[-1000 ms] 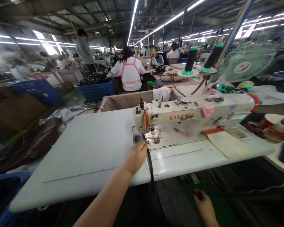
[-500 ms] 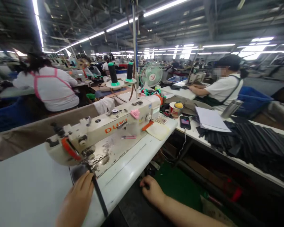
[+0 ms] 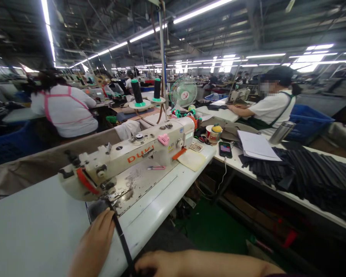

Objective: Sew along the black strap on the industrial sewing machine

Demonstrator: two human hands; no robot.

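A narrow black strip (image 3: 123, 240) runs from under the head of a white sewing machine (image 3: 141, 150) down across the table's front edge. Close to the needle area, my left hand (image 3: 96, 236) has its fingers together and bent at the strip's left side, fingertips against it; the thumb is hidden. My right hand (image 3: 152, 263) is low at the front edge, its fingers closed at the lower part of the strip, partly cut off by the frame. Pink-handled thread snips (image 3: 156, 167) lie on the machine bed.
Right of the machine, a side table bears a phone (image 3: 225, 149) on a cable, white papers (image 3: 258, 145), a steel flask (image 3: 281, 132) and a pile of black strips (image 3: 314, 173). Thread cones (image 3: 137, 92) and a fan (image 3: 183, 93) stand behind. Two co-workers sit nearby.
My right hand has come down and left, from beside the table edge to the strip's lower part. The left hand stays by the needle area. The view has shifted slightly.
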